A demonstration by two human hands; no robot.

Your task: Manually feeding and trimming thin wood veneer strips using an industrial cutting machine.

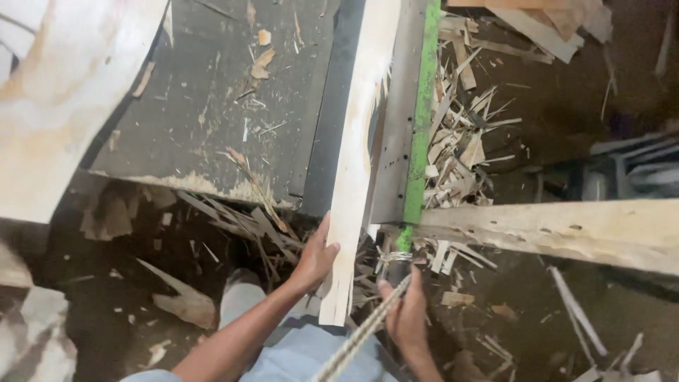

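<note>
Nearest the camera, a twisted rope runs up from the bottom edge to the right hand, whose fingers curl shut around it and what looks like a dark lever at the foot of the green machine edge. Just to the left of that hand, the left hand has its fingers closed round the edge of a long pale veneer strip, thumb on the near face; its splintered lower end hangs between the two hands, while the rest lies straight away from them along the grey machine bed, close beside the green edge. By the look of it, the strip is being lined up or fed along that edge, and the move at hand calls for keeping it straight and the thin wood from tearing further. Beyond the right hand lie heaped wood splinters and a rough plank; beyond the left, a broad curled veneer sheet.
</note>
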